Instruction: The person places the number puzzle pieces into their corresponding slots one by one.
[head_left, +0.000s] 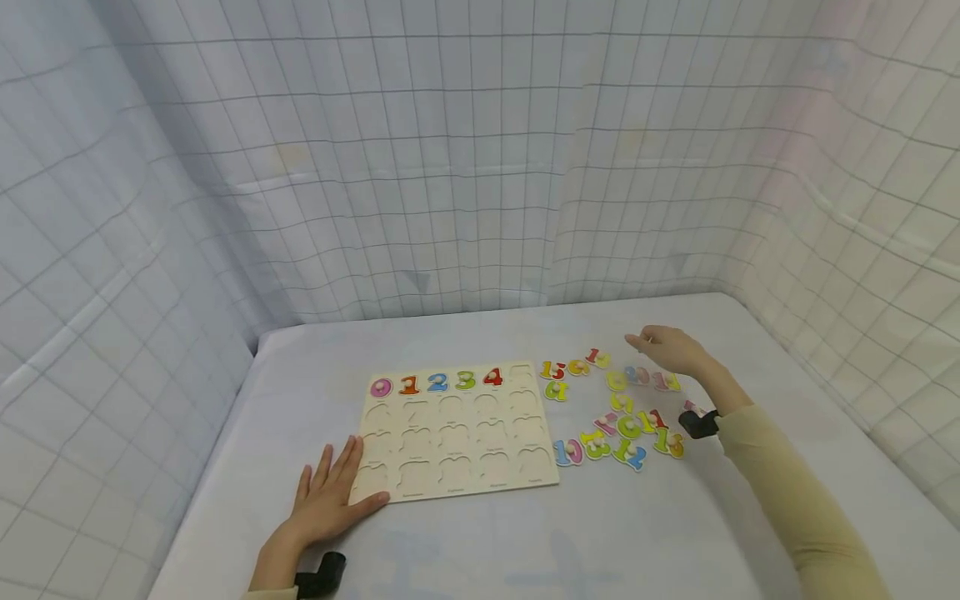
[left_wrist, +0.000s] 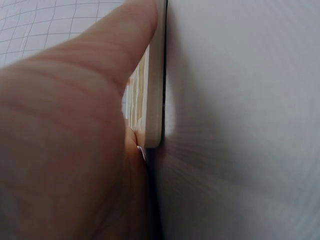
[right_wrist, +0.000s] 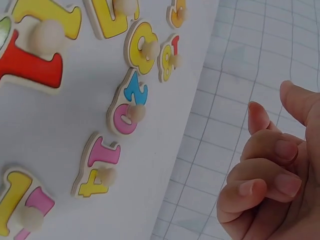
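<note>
My left hand (head_left: 326,500) lies with fingers spread at the near left corner of a wooden number puzzle board (head_left: 480,490). Its thumb runs along the board's front edge, seen close in the left wrist view. Along the board's back row sit numbers 0 to 4, such as the red 4 (head_left: 492,377). Raised over the loose pieces on the right, my right hand (head_left: 673,350) holds nothing; thumb and index tip are apart, the other fingers loosely curled. Near it lie a knobbed 20 piece (right_wrist: 122,122) and a pink-and-yellow 14 piece (right_wrist: 95,187).
Several more knobbed number pieces lie scattered right of the board, including a blue-and-pink 10 (head_left: 568,452) and a 15 (head_left: 553,370). A white cloth covers the table (head_left: 480,550). Grid-patterned curtains (head_left: 450,167) enclose the back and sides.
</note>
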